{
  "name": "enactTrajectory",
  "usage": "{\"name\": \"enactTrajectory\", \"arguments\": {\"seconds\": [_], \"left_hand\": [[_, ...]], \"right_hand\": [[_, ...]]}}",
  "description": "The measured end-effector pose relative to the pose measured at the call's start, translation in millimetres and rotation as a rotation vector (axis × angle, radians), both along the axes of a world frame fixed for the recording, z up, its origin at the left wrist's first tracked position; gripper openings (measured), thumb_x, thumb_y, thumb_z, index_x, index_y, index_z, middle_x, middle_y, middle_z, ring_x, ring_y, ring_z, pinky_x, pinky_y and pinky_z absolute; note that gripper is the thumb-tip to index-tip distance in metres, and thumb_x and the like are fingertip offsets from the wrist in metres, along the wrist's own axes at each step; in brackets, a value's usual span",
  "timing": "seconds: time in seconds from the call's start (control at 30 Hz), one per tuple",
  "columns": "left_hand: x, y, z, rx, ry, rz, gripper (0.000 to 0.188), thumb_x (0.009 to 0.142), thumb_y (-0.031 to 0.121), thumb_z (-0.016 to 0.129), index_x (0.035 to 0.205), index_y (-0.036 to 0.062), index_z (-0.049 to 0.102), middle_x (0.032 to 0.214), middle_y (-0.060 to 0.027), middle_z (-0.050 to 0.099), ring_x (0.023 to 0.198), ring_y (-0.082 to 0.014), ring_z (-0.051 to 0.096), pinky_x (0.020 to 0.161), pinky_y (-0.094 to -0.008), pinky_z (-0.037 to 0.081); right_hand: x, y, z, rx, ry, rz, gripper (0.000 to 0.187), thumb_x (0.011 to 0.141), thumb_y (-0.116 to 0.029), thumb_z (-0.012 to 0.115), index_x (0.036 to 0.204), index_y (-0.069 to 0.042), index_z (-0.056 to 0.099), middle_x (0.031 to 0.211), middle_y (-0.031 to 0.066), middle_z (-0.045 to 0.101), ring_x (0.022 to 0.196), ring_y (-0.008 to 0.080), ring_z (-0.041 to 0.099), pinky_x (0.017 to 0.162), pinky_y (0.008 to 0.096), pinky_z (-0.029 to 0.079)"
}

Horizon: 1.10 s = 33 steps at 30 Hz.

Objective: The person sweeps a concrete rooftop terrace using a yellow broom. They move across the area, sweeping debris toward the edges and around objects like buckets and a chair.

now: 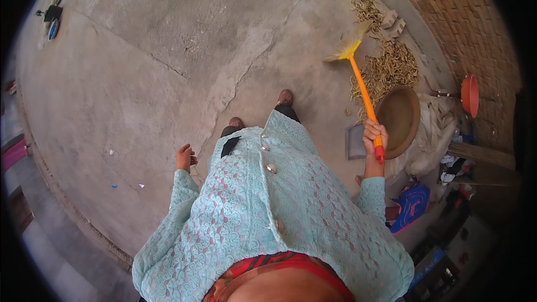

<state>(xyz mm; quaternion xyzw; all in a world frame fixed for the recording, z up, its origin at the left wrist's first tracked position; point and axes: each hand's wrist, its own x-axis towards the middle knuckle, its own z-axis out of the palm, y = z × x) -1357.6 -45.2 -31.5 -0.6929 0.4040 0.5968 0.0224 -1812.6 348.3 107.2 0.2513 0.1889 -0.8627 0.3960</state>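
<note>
One broom (361, 81) reaches ahead of my fingers toward a pod-like heap (396, 66), right hand (374, 136) wrapped around it, left hand (184, 157) half-curled, empty; I judge this sweeping, the next stroke calling for low, steady pressure.

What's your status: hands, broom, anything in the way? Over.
Right hand gripping orange broom. Left hand empty, loosely curled. Possibly in the way: dried plant pile, brown basin near broom.

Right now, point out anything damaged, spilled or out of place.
A jagged crack runs through the concrete floor, so it looks damaged. Small scraps litter it at left. Dried plant pieces lie loose beside the brown basin; whether spilled, I cannot tell.
</note>
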Motion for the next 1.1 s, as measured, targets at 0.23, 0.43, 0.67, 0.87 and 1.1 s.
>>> {"name": "enactTrajectory", "arguments": {"seconds": [0.23, 0.43, 0.67, 0.87, 1.1], "left_hand": [[-67.9, 33.9, 26.5, 0.059, -0.054, -0.104, 0.036, 0.076, 0.014, 0.046, 0.11, 0.0035, 0.046, 0.067, -0.0072, 0.051, 0.043, -0.0149, 0.048, 0.038, -0.029, 0.046], [-105.2, 45.3, 49.5, -0.005, -0.045, 0.049, 0.036, 0.076, 0.013, 0.044, 0.111, 0.0029, 0.045, 0.067, -0.0068, 0.051, 0.043, -0.0137, 0.048, 0.038, -0.0275, 0.045], [-90.6, 92.7, 76.5, 0.014, -0.192, 0.226, 0.036, 0.077, 0.015, 0.045, 0.111, 0.0035, 0.046, 0.067, -0.007, 0.051, 0.044, -0.015, 0.049, 0.038, -0.0292, 0.046], [-73.0, 117.2, 59.2, 0.096, -0.204, 0.378, 0.037, 0.076, 0.015, 0.046, 0.112, 0.0034, 0.045, 0.067, -0.008, 0.051, 0.044, -0.0165, 0.049, 0.038, -0.0303, 0.046], [-119.3, 42.6, 8.2, 0.204, -0.15, 0.426, 0.036, 0.076, 0.013, 0.045, 0.111, 0.0027, 0.045, 0.067, -0.0079, 0.05, 0.044, -0.016, 0.049, 0.038, -0.0297, 0.046]], "right_hand": [[-130.8, -23.1, -46.0, -0.027, -0.17, 0.101, 0.014, 0.068, 0.003, 0.043, 0.079, 0.002, 0.034, 0.058, 0.0009, 0.036, 0.046, 0.0068, 0.041, 0.038, 0.0172, 0.038], [-229.3, -7.0, -77.9, 0.174, -0.13, 0.178, 0.014, 0.068, 0.001, 0.044, 0.079, 0.002, 0.035, 0.059, 0.0007, 0.038, 0.044, 0.0057, 0.04, 0.039, 0.016, 0.037], [-244.6, -80.5, -78.1, 0.492, 0.389, 0.393, 0.019, 0.066, 0.002, 0.046, 0.081, -0.007, 0.038, 0.061, 0.0011, 0.04, 0.047, 0.0059, 0.04, 0.039, 0.0173, 0.036], [-235.7, -176.2, -81.8, 0.561, 0.244, 0.415, 0.018, 0.066, 0.001, 0.047, 0.079, -0.009, 0.039, 0.058, 0.0009, 0.041, 0.046, 0.0073, 0.04, 0.039, 0.0193, 0.036], [-215.3, -337.9, -93.9, 0.453, -0.018, 0.696, 0.01, 0.069, -0.003, 0.047, 0.072, -0.008, 0.039, 0.053, -0.0008, 0.041, 0.043, 0.009, 0.04, 0.037, 0.0203, 0.034]]}}
